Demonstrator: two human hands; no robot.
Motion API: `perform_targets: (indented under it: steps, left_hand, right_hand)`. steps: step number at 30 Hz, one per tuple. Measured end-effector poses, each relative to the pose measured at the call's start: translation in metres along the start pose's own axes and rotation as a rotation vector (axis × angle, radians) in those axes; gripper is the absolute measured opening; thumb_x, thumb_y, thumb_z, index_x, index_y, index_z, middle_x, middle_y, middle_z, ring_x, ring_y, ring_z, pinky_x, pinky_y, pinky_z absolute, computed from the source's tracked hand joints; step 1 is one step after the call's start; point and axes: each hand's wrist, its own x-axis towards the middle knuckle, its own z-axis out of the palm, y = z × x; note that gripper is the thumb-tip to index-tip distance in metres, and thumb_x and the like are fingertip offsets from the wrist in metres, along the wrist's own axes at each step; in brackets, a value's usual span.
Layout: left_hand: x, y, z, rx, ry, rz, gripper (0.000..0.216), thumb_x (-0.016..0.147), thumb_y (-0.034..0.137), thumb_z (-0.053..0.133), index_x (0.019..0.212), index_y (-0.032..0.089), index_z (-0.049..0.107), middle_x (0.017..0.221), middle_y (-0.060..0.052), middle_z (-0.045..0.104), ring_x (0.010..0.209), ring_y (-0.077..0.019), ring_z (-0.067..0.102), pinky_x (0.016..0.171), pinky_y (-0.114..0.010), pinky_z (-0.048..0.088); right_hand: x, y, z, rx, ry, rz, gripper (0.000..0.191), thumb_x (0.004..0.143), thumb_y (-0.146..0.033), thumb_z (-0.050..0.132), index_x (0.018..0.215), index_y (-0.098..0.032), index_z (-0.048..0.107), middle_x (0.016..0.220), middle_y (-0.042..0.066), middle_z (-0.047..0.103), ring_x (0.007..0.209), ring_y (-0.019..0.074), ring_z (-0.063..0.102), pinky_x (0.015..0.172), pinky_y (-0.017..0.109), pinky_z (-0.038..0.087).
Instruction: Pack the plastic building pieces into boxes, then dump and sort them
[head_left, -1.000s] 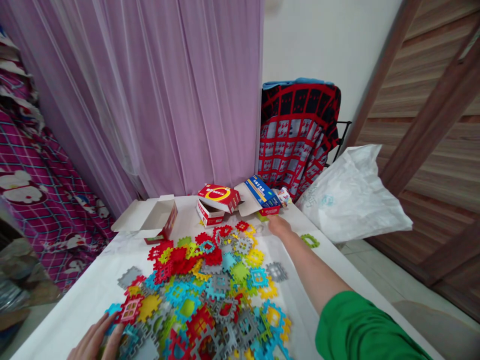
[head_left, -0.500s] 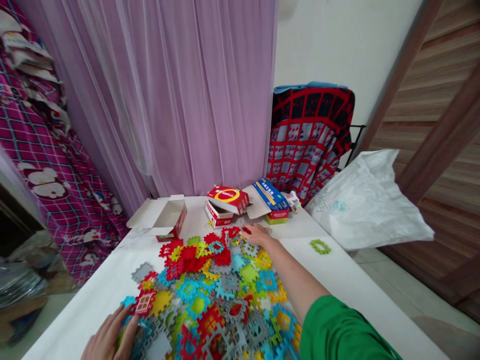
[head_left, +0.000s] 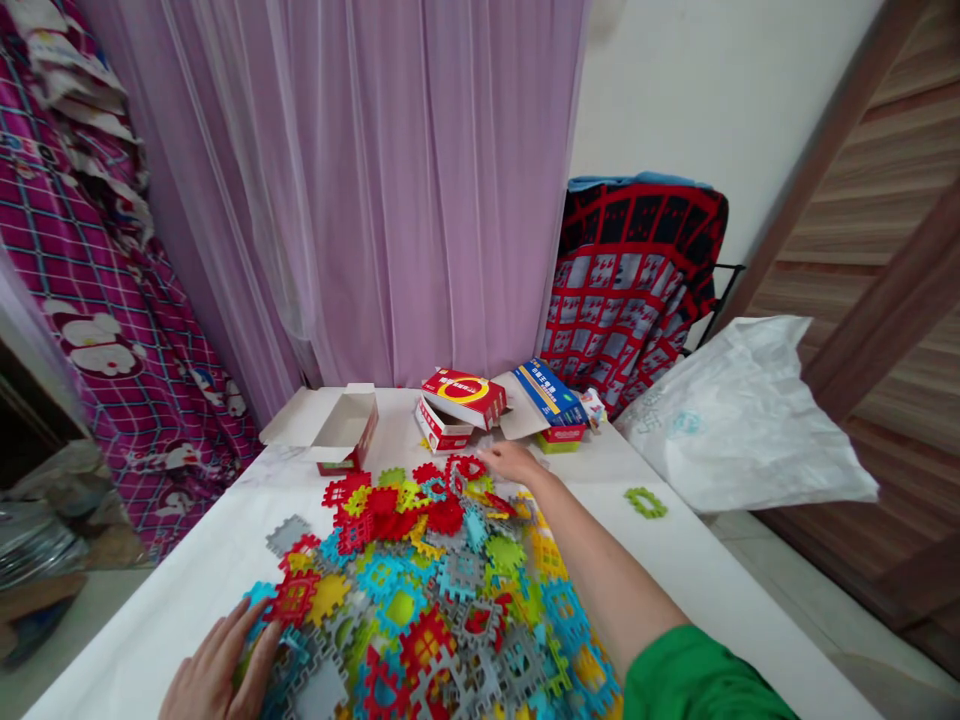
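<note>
A heap of interlocking plastic building pieces [head_left: 397,580] in red, blue, green, yellow and grey covers the middle of the white tabletop. Many pieces are flat squares with toothed edges and window-like cutouts. My left hand [head_left: 221,665] rests at the heap's near left edge, fingers apart, beside a red window piece [head_left: 292,598]. At the far edge of the heap is my right hand [head_left: 508,462], its fingers closed on what looks like clear plastic film [head_left: 487,443]. A tilted red piece [head_left: 501,504] lies just below that hand.
An open white-and-red box [head_left: 346,430] stands at the back left. Red boxes [head_left: 465,398] and a blue box [head_left: 551,392] are piled behind the heap. One green piece [head_left: 646,502] lies alone at right, near a white plastic bag [head_left: 750,420] by the table's edge.
My right hand's fingers have drawn together at the heap's far edge. Pieces beside my right forearm have shifted, and a red piece now sits tilted there. My left hand stays nearly in place.
</note>
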Motion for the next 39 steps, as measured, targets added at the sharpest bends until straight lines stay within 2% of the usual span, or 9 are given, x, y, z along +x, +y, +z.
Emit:
perform_targets:
  steps: [3,5,10,20,22,25,27,31,39]
  left_hand:
    - [-0.001,0.009,-0.004,0.005,0.027,-0.012,0.065,0.076,0.070,0.039,0.113,0.024,0.068,0.130,-0.009,0.066,0.121,-0.0307,0.060,0.101,-0.047,0.048]
    - [-0.001,0.012,-0.006,0.008,0.032,-0.010,0.066,0.076,0.070,0.039,0.112,0.024,0.069,0.130,-0.009,0.066,0.121,-0.0306,0.060,0.100,-0.046,0.048]
    - [-0.001,0.016,-0.006,0.025,0.016,-0.015,0.067,0.077,0.071,0.037,0.112,0.024,0.070,0.130,-0.009,0.066,0.122,-0.0323,0.059,0.100,-0.049,0.048]
    - [-0.007,0.021,-0.002,0.023,0.029,-0.044,0.062,0.081,0.067,0.035,0.118,0.028,0.066,0.135,-0.006,0.063,0.127,-0.0302,0.055,0.105,-0.051,0.042]
    - [-0.007,0.019,-0.001,0.010,0.037,-0.049,0.062,0.080,0.067,0.036,0.117,0.028,0.067,0.136,-0.006,0.062,0.126,-0.0306,0.055,0.105,-0.052,0.042]
    - [-0.006,0.017,0.001,-0.011,0.044,-0.047,0.063,0.079,0.069,0.037,0.116,0.028,0.068,0.137,-0.006,0.062,0.127,-0.0310,0.055,0.107,-0.052,0.041]
    - [-0.007,0.017,0.001,-0.021,0.044,-0.050,0.064,0.079,0.070,0.037,0.115,0.028,0.068,0.136,-0.006,0.062,0.126,-0.0312,0.055,0.107,-0.052,0.041]
    - [-0.009,0.017,0.001,-0.030,0.059,-0.040,0.064,0.080,0.070,0.036,0.115,0.027,0.068,0.136,-0.009,0.062,0.127,-0.0318,0.054,0.107,-0.052,0.041]
    - [-0.011,0.020,0.002,-0.046,0.074,-0.036,0.066,0.080,0.071,0.034,0.116,0.027,0.068,0.137,-0.008,0.061,0.128,-0.0302,0.054,0.106,-0.050,0.042]
  right_hand:
    - [0.021,-0.024,0.017,-0.003,-0.008,0.007,0.042,0.094,-0.047,0.045,0.112,-0.020,0.071,0.116,0.009,0.071,0.100,0.0216,0.065,0.078,0.026,0.045]
    - [0.025,-0.037,0.029,-0.008,-0.034,-0.011,0.041,0.094,-0.047,0.045,0.117,-0.023,0.070,0.120,0.008,0.070,0.104,0.0211,0.065,0.080,0.025,0.045]
    - [0.013,-0.049,0.039,-0.052,-0.114,-0.081,0.041,0.094,-0.049,0.043,0.098,-0.026,0.077,0.106,0.004,0.075,0.094,0.0210,0.067,0.076,0.026,0.046]
    - [-0.014,-0.043,0.021,-0.135,-0.146,-0.148,0.037,0.092,-0.044,0.049,0.080,-0.025,0.078,0.087,0.003,0.077,0.081,0.0206,0.066,0.066,0.025,0.044]
    - [-0.016,-0.049,0.020,-0.151,-0.088,-0.143,0.034,0.092,-0.041,0.048,0.088,-0.025,0.078,0.096,0.004,0.077,0.089,0.0217,0.067,0.072,0.026,0.045]
    - [-0.016,-0.068,0.021,-0.166,0.036,-0.136,0.035,0.095,-0.032,0.042,0.116,-0.026,0.070,0.119,0.007,0.071,0.109,0.0230,0.063,0.086,0.030,0.045]
    - [-0.011,-0.083,0.024,-0.175,0.068,-0.128,0.038,0.095,-0.028,0.041,0.126,-0.027,0.063,0.123,0.009,0.069,0.112,0.0236,0.063,0.089,0.032,0.045]
    - [0.009,-0.101,0.028,-0.200,0.039,-0.058,0.036,0.092,-0.025,0.048,0.124,-0.024,0.064,0.115,0.012,0.071,0.105,0.0267,0.067,0.086,0.036,0.048]
    - [0.055,-0.088,0.015,-0.246,0.032,0.053,0.040,0.091,-0.023,0.053,0.130,-0.019,0.060,0.124,0.017,0.067,0.111,0.0300,0.065,0.090,0.038,0.051]
